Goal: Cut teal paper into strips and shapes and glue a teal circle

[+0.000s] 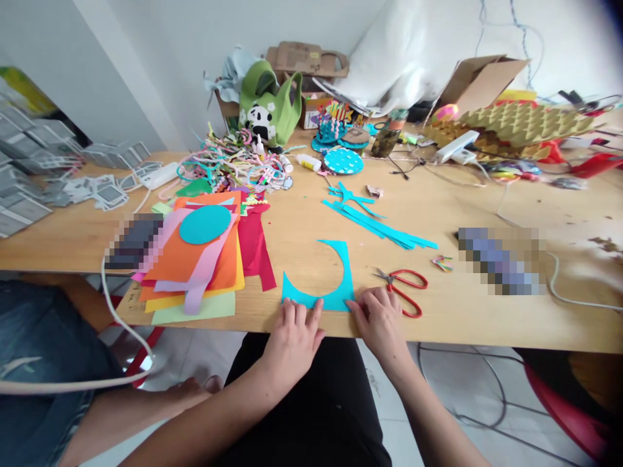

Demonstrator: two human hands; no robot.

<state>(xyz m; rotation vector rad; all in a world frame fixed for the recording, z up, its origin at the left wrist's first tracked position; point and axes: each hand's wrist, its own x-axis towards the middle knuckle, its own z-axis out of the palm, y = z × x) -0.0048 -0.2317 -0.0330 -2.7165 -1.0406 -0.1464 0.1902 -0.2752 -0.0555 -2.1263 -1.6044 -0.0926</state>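
Left hand (pixel 291 338): on blue paper (pixel 339 294), unclenched
Right hand (pixel 382 318): at its corner, grip unclear
Scissors (pixel 390 280): right of blue paper

Matt paper offcut (pixel 341 296), smooth wooden tabletop (pixel 296 220), metal-bladed scissors (pixel 390 280) with glossy plastic-looking handles (pixel 425 283), matt cloth bag (pixel 282 115).

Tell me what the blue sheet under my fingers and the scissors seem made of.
Blue sheet: probably matte craft paper or thin foam, given its even colour and crisp cut edges. Scissors: grey blades look like metal; handles, smooth red loops, are perhaps plastic-coated.
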